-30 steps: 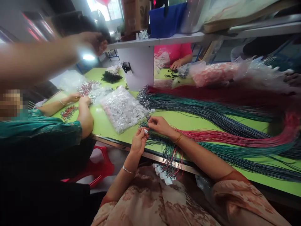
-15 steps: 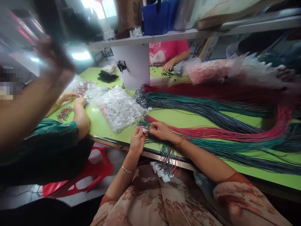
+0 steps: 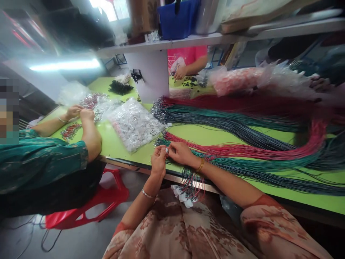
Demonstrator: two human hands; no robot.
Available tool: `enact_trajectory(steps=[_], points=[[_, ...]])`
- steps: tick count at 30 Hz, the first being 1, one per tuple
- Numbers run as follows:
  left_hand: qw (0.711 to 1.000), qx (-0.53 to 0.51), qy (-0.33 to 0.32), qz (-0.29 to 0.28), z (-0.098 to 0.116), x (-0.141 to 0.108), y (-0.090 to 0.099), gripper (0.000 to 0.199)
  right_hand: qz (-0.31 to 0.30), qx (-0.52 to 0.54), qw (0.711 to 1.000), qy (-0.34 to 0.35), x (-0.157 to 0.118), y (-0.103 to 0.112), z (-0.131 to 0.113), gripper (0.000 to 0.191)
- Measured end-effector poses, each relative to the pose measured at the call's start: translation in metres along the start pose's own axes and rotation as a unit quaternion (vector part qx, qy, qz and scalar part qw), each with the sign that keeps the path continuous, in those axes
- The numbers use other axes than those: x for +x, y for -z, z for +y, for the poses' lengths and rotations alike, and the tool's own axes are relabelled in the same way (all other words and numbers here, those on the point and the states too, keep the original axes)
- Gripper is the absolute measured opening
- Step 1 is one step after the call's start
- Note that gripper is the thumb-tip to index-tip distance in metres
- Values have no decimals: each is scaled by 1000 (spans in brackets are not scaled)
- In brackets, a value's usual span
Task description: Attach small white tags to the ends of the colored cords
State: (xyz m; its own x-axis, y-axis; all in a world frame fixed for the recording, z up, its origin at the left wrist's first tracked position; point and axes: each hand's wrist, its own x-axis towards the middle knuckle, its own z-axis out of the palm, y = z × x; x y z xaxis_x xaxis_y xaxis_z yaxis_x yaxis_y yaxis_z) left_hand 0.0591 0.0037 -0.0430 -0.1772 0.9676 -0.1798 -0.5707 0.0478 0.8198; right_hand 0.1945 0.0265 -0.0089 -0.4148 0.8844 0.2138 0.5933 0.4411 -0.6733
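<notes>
My left hand (image 3: 158, 160) pinches a small white connector (image 3: 166, 150) near the table's front edge. Right beside it, my right hand (image 3: 181, 153) has its fingers closed at the connector's other side; what they grip is too small to make out. Behind my hands lie bundles of red wires (image 3: 221, 148), green wires (image 3: 234, 164) and dark wires (image 3: 229, 126) with metal-tipped ends. A clear bag of white connectors (image 3: 134, 124) rests to the left of them. Wires with white connectors (image 3: 183, 196) hang over the edge onto my lap.
At the left a person in a green top (image 3: 48, 162) handles small parts, near a red stool (image 3: 107, 198). Across the table is another person's hand (image 3: 180, 72). A shelf (image 3: 205, 39) with a blue bin (image 3: 176, 21) runs above. Bagged pink parts (image 3: 237, 79) lie behind the wires.
The blurred arm raised at the left has gone from view. My hands have drawn closer together around the connector. The hand across the table has shifted left.
</notes>
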Motion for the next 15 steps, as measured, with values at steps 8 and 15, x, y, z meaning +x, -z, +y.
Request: enact_trajectory(steps=[8, 15], points=[[999, -28, 33, -10, 1, 7, 3, 27, 32, 2, 998, -60, 47, 32, 31, 21], [999, -24, 44, -19, 3, 5, 5, 26, -35, -111, 985, -124, 68, 18, 54, 15]])
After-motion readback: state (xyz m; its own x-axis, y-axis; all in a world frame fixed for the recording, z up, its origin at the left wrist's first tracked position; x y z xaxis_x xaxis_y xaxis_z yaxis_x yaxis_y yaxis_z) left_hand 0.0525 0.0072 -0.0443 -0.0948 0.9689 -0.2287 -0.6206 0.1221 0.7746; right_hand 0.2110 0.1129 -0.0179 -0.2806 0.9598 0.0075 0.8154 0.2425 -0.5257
